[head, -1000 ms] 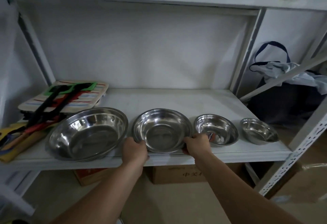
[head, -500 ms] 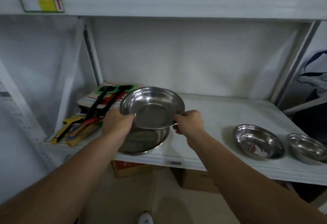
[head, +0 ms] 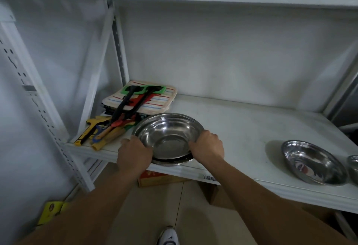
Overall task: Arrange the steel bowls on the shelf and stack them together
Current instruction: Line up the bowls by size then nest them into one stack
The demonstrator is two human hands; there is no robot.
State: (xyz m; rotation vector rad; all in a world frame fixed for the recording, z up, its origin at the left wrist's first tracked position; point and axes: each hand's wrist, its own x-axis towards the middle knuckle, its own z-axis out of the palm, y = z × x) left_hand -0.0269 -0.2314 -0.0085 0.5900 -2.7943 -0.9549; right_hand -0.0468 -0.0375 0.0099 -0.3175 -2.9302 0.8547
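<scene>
Holding the second-largest steel bowl (head: pixel 168 136) by its rim, the left hand (head: pixel 135 152) and the right hand (head: pixel 208 146) each keep a closed grip on opposite sides, fingers curled over the edge. Directly beneath that grip, the largest bowl (head: pixel 174 161) sits on the shelf (head: pixel 242 128), only its front rim showing under the held one, so the two look nested or very nearly so. Well to the right of the right hand's grip lies a smaller bowl (head: pixel 314 162), and beyond it the smallest bowl (head: pixel 353 165) is cut off at the frame edge.

Judging from this single head view, the risk lies in the stack's position: it sits close to the shelf's front lip, and a careless release or a nudge toward the person could tip both bowls off. Steel on steel slides easily, so an off-centre drop could leave the upper bowl tilted. Just beyond and left of the left hand's grip a heap of coloured tools (head: pixel 108 130) and a striped cloth pad (head: pixel 143 99) crowd the bowl's far rim; shifting the stack that way would likely snag them.

The shelf is a white, slightly scuffed board on perforated metal uprights (head: pixel 38 109), with a plain white back wall. Below are a tiled floor, cardboard boxes (head: pixel 155 177) and the person's shoe (head: pixel 168 236).
</scene>
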